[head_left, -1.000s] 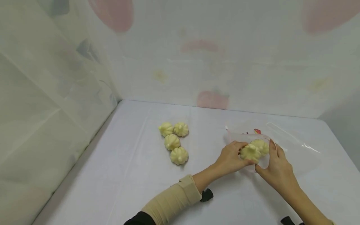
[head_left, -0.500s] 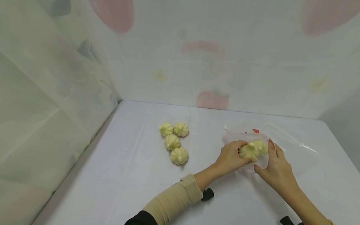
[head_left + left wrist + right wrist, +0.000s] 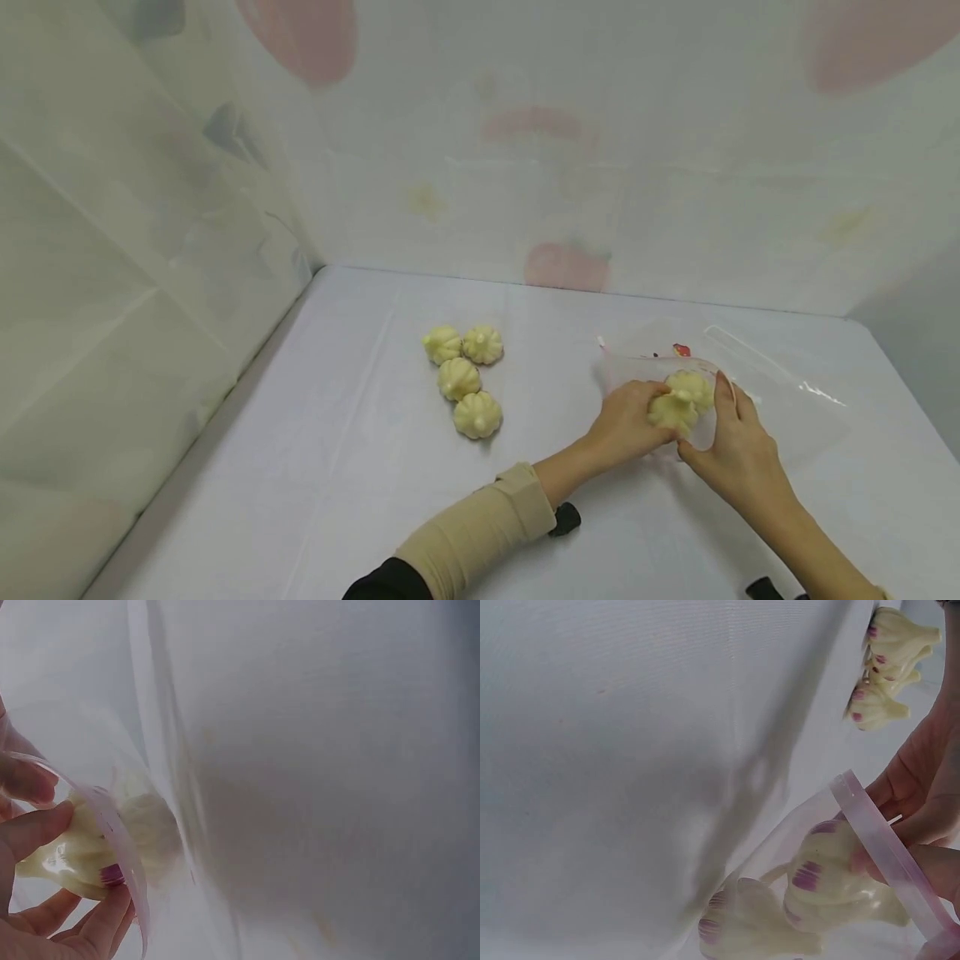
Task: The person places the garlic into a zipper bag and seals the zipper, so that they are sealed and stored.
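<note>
My left hand (image 3: 628, 423) grips a pale garlic bulb (image 3: 672, 414) with purple streaks, at the mouth of a clear zip bag (image 3: 795, 417). In the right wrist view that bulb (image 3: 829, 874) lies past the bag's pink rim (image 3: 889, 851), the left fingertips reaching in with it. A second garlic bulb (image 3: 693, 386) sits deeper inside, close against the first. My right hand (image 3: 742, 454) holds the bag's edge at the opening, thumb and fingers spread apart along the rim. How firmly it pinches the plastic is hard to see.
Several more garlic bulbs (image 3: 459, 379) stand in a loose cluster on the white-covered table (image 3: 360, 467), left of the bag. Patterned cloth (image 3: 420, 125) hangs behind the table, and more cloth (image 3: 112, 333) rises at the left side.
The left hand has shifted a little to the right with its garlic bulb, further into the bag's mouth. The right hand stays nearly still; the bulbs on the table have not moved.
</note>
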A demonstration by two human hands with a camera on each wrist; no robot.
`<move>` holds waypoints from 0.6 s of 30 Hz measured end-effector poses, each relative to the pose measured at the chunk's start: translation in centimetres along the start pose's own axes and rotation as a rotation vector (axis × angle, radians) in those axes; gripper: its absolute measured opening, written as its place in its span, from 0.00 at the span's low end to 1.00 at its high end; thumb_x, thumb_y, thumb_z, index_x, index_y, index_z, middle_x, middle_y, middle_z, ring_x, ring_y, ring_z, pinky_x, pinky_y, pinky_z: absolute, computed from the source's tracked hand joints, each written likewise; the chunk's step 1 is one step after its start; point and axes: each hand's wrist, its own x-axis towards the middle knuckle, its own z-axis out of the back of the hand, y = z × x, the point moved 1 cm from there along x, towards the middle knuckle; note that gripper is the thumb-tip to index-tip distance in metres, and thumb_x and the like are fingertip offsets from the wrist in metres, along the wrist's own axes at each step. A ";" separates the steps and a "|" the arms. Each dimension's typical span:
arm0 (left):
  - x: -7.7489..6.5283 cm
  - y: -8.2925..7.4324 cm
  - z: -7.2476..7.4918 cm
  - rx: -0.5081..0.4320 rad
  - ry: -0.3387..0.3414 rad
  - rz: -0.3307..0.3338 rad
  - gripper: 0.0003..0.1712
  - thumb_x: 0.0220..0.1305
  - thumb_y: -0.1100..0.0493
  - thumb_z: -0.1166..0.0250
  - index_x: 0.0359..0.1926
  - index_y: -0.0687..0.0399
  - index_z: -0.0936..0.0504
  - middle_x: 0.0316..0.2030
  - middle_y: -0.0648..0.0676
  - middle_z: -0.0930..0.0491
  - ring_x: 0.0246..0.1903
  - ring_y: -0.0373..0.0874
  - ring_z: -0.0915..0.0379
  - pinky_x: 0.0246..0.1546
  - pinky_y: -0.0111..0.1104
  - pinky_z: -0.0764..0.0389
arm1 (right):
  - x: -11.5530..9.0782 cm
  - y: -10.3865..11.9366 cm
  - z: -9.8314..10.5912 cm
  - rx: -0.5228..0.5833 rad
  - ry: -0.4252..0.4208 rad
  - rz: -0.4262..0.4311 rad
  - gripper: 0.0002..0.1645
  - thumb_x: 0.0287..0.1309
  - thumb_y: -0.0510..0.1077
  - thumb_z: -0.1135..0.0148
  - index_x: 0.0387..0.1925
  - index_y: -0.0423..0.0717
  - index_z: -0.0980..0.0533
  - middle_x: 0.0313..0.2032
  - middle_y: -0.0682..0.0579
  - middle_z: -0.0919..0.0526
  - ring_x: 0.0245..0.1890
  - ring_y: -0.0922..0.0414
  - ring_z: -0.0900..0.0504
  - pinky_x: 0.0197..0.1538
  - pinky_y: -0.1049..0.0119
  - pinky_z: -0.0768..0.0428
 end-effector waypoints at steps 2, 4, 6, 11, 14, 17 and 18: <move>0.1 0.0 -0.1 0.002 0.004 0.001 0.30 0.52 0.53 0.25 0.57 0.54 0.20 0.52 0.45 0.20 0.51 0.32 0.28 0.50 0.21 0.31 | 0.0 0.0 -0.1 -0.003 -0.003 0.002 0.57 0.39 0.35 0.24 0.64 0.16 0.48 0.57 0.18 0.39 0.40 0.20 0.28 0.31 0.34 0.22; 0.1 0.0 -0.1 0.002 0.008 0.005 0.31 0.52 0.53 0.25 0.57 0.54 0.20 0.52 0.45 0.20 0.51 0.32 0.28 0.49 0.21 0.31 | 0.0 0.0 -0.1 -0.003 -0.010 0.010 0.56 0.39 0.35 0.24 0.64 0.16 0.47 0.57 0.17 0.39 0.40 0.20 0.28 0.31 0.35 0.22; 0.2 0.0 -0.1 0.004 0.011 0.010 0.31 0.51 0.53 0.24 0.57 0.55 0.20 0.51 0.46 0.20 0.50 0.32 0.28 0.49 0.21 0.31 | 0.0 0.0 -0.2 -0.002 -0.012 0.014 0.56 0.39 0.34 0.24 0.64 0.15 0.47 0.57 0.17 0.39 0.39 0.20 0.28 0.30 0.36 0.22; 0.2 0.0 -0.2 0.015 0.018 0.026 0.31 0.51 0.53 0.24 0.57 0.54 0.20 0.50 0.46 0.19 0.49 0.32 0.28 0.48 0.22 0.31 | 0.0 0.0 -0.2 -0.002 -0.001 0.008 0.57 0.39 0.35 0.25 0.64 0.15 0.48 0.57 0.17 0.39 0.38 0.20 0.27 0.29 0.37 0.21; 0.3 0.0 -0.3 0.025 0.026 0.035 0.31 0.51 0.53 0.24 0.57 0.53 0.20 0.50 0.45 0.20 0.48 0.32 0.28 0.48 0.22 0.31 | 0.0 0.0 -0.2 -0.002 0.008 0.001 0.57 0.39 0.35 0.25 0.65 0.16 0.48 0.58 0.17 0.40 0.39 0.20 0.27 0.29 0.37 0.21; 0.4 0.0 -0.5 0.034 0.034 0.040 0.31 0.51 0.53 0.23 0.57 0.52 0.20 0.50 0.45 0.20 0.47 0.31 0.28 0.48 0.22 0.31 | 0.0 0.0 -0.2 0.000 0.011 0.000 0.57 0.39 0.35 0.25 0.65 0.16 0.48 0.58 0.18 0.40 0.39 0.20 0.27 0.29 0.37 0.21; 0.4 0.0 -0.5 0.038 0.036 0.041 0.30 0.51 0.53 0.23 0.56 0.52 0.20 0.50 0.45 0.20 0.47 0.31 0.28 0.48 0.22 0.31 | 0.0 0.0 -0.2 0.001 0.011 0.000 0.57 0.39 0.35 0.25 0.65 0.16 0.48 0.58 0.18 0.40 0.39 0.20 0.27 0.30 0.37 0.21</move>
